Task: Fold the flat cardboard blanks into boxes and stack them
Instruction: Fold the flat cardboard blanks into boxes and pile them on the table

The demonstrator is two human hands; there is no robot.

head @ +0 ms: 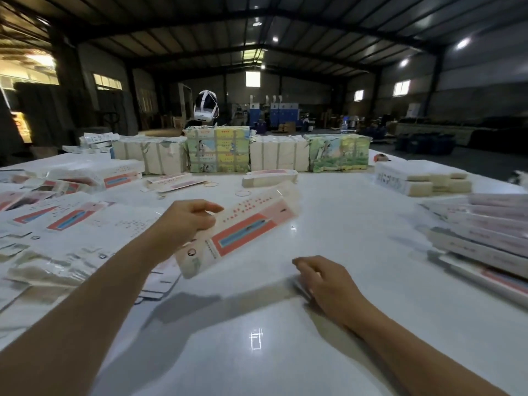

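Above the white table (328, 210), the left hand (183, 221) pinches a blurred carton (243, 230) by one edge, so it may swing loose; the right hand (325, 281) rests loosely curled on the table nearby, holding nothing.

The hall is dim, lit by small ceiling lamps (463, 43) and pale windows (253, 78). A lamp glares off the glossy white table (255, 340), where the arms cast soft shadows. Wide-angle bending curves the edges, and the held carton (243, 228) is motion-blurred.
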